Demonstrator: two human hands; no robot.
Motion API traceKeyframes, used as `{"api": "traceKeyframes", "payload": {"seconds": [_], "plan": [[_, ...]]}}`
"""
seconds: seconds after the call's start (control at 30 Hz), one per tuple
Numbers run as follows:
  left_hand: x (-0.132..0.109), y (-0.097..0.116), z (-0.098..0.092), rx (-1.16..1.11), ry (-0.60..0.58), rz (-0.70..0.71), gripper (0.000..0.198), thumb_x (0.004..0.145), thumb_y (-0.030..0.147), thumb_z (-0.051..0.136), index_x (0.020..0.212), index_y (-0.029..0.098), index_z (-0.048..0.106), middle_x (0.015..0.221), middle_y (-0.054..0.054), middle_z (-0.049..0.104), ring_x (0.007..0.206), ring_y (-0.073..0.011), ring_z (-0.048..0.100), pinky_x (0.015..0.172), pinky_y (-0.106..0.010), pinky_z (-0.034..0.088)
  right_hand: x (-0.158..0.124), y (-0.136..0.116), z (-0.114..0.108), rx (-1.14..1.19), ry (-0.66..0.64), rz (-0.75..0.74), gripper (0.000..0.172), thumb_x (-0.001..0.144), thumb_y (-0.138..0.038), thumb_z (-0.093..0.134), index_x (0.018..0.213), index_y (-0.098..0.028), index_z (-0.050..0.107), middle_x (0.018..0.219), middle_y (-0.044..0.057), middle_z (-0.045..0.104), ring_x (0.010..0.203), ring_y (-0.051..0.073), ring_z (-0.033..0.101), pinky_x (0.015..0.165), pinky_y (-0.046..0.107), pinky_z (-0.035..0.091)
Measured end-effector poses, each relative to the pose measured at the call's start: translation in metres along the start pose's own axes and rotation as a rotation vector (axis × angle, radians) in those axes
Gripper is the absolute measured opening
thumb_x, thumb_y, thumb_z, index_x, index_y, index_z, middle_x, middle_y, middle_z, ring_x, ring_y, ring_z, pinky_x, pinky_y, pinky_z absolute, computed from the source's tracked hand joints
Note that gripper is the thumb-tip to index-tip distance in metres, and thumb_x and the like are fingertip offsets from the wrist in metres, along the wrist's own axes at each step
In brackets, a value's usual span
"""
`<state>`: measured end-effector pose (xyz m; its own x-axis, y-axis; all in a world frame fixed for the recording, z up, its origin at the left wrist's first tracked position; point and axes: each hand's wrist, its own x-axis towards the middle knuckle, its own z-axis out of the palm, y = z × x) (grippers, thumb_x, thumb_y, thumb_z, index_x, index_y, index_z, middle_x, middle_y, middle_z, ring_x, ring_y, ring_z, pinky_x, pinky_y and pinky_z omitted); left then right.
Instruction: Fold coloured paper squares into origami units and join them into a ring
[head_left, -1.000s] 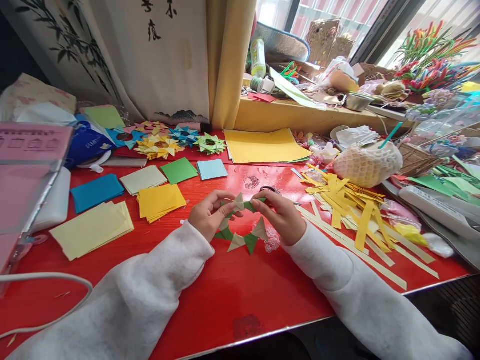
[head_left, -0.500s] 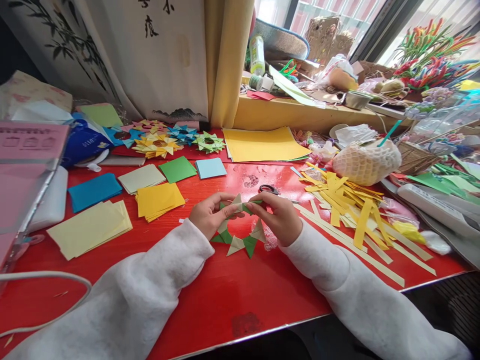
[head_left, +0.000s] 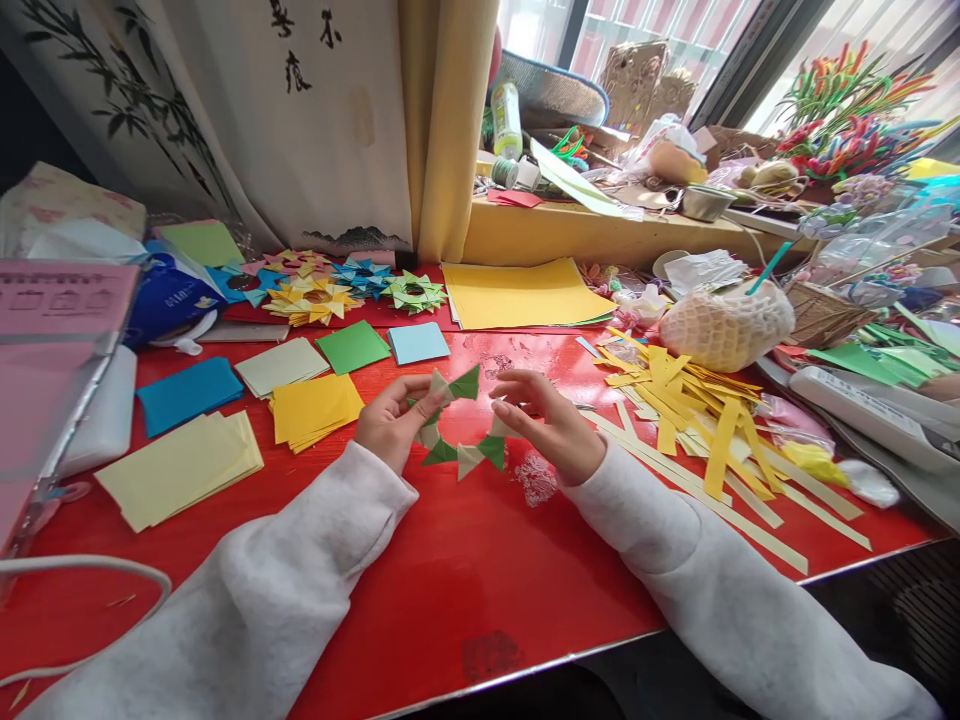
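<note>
A ring of folded paper pieces, green and pale cream by turns with pointed tips, hangs over the red table in front of me. My left hand pinches its upper left side between thumb and fingers. A green piece sticks out at the top, and a gap shows between it and the ring's right end. Beside that right end is my right hand, its thumb and fingers apart with nothing seen between them. Whether its lower fingers touch the cream piece there, I cannot tell.
Stacks of blue, yellow and cream paper lie to the left. Finished folded stars stand behind them. Yellow paper strips spread at the right, near a net-covered cup with a straw.
My right hand has let go of the ring's top and its fingers have spread. My left hand has shifted slightly left with the ring, and the green piece at the top now shows.
</note>
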<state>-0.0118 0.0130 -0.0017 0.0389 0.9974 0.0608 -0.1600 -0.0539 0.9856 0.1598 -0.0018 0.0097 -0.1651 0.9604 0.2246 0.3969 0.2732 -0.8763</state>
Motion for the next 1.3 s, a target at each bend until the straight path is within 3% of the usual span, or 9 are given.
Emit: {"api": "traceKeyframes", "payload": {"seconds": [0.07, 0.13, 0.3, 0.4, 0.5, 0.8, 0.93, 1.3], "plan": [[0.004, -0.001, -0.002, -0.088, 0.035, 0.009, 0.02, 0.065, 0.03, 0.062, 0.081, 0.018, 0.059, 0.073, -0.002, 0.064, 0.07, -0.0148, 0.06, 0.057, -0.023, 0.047, 0.001, 0.002, 0.0, 0.125, -0.115, 0.058, 0.028, 0.074, -0.039, 0.051, 0.089, -0.015, 0.051, 0.085, 0.006, 0.057, 0.08, 0.015, 0.055, 0.071, 0.031, 0.044], [0.005, -0.001, -0.002, -0.142, 0.024, 0.012, 0.021, 0.064, 0.028, 0.063, 0.08, 0.017, 0.058, 0.072, -0.002, 0.064, 0.069, -0.015, 0.06, 0.058, -0.025, 0.048, 0.0, 0.002, 0.002, 0.249, -0.143, 0.072, 0.023, 0.075, -0.037, 0.05, 0.081, -0.014, 0.052, 0.08, 0.006, 0.058, 0.077, 0.014, 0.056, 0.072, 0.031, 0.045], [-0.001, 0.007, 0.004, -0.094, -0.059, 0.049, 0.021, 0.06, 0.026, 0.067, 0.073, 0.014, 0.056, 0.069, -0.003, 0.065, 0.068, -0.0174, 0.061, 0.06, -0.027, 0.049, -0.003, -0.001, 0.006, 0.429, 0.121, -0.008, 0.024, 0.073, -0.029, 0.054, 0.091, -0.019, 0.043, 0.071, 0.0, 0.058, 0.067, 0.013, 0.059, 0.062, 0.029, 0.049], [-0.005, 0.008, 0.007, -0.024, -0.132, 0.055, 0.022, 0.059, 0.027, 0.067, 0.074, 0.015, 0.056, 0.071, -0.003, 0.065, 0.065, -0.0177, 0.062, 0.061, -0.03, 0.051, -0.005, -0.006, 0.003, 0.294, 0.193, -0.099, 0.016, 0.074, -0.028, 0.054, 0.085, -0.019, 0.046, 0.073, 0.0, 0.055, 0.062, 0.012, 0.059, 0.054, 0.026, 0.051], [-0.006, 0.004, 0.007, 0.052, -0.183, 0.073, 0.02, 0.062, 0.029, 0.064, 0.076, 0.015, 0.059, 0.073, -0.004, 0.065, 0.067, -0.019, 0.062, 0.063, -0.033, 0.052, -0.008, -0.008, 0.0, 0.103, 0.166, -0.208, 0.009, 0.077, -0.024, 0.049, 0.085, -0.019, 0.049, 0.078, 0.001, 0.054, 0.064, 0.01, 0.058, 0.053, 0.024, 0.052], [-0.006, 0.004, 0.0, 0.238, -0.26, 0.205, 0.015, 0.067, 0.028, 0.06, 0.076, 0.017, 0.063, 0.075, -0.003, 0.065, 0.071, -0.0184, 0.062, 0.07, -0.03, 0.049, -0.009, -0.005, -0.002, -0.281, 0.134, -0.574, 0.017, 0.081, -0.011, 0.041, 0.093, -0.019, 0.049, 0.079, 0.004, 0.055, 0.07, 0.012, 0.054, 0.062, 0.026, 0.048], [-0.008, 0.008, 0.0, 0.274, -0.311, 0.23, 0.013, 0.068, 0.027, 0.059, 0.077, 0.018, 0.063, 0.077, -0.003, 0.065, 0.072, -0.0175, 0.061, 0.069, -0.028, 0.048, -0.011, -0.004, -0.001, -0.348, 0.128, -0.6, 0.017, 0.081, -0.012, 0.041, 0.093, -0.02, 0.049, 0.08, 0.005, 0.057, 0.07, 0.013, 0.054, 0.063, 0.027, 0.046], [-0.006, 0.007, 0.0, 0.28, -0.31, 0.241, 0.013, 0.068, 0.027, 0.058, 0.077, 0.018, 0.063, 0.075, -0.003, 0.066, 0.07, -0.0177, 0.062, 0.068, -0.028, 0.048, -0.012, -0.007, -0.002, -0.382, 0.122, -0.611, 0.016, 0.08, -0.011, 0.041, 0.091, -0.019, 0.049, 0.077, 0.005, 0.057, 0.066, 0.013, 0.053, 0.062, 0.027, 0.045]]}}
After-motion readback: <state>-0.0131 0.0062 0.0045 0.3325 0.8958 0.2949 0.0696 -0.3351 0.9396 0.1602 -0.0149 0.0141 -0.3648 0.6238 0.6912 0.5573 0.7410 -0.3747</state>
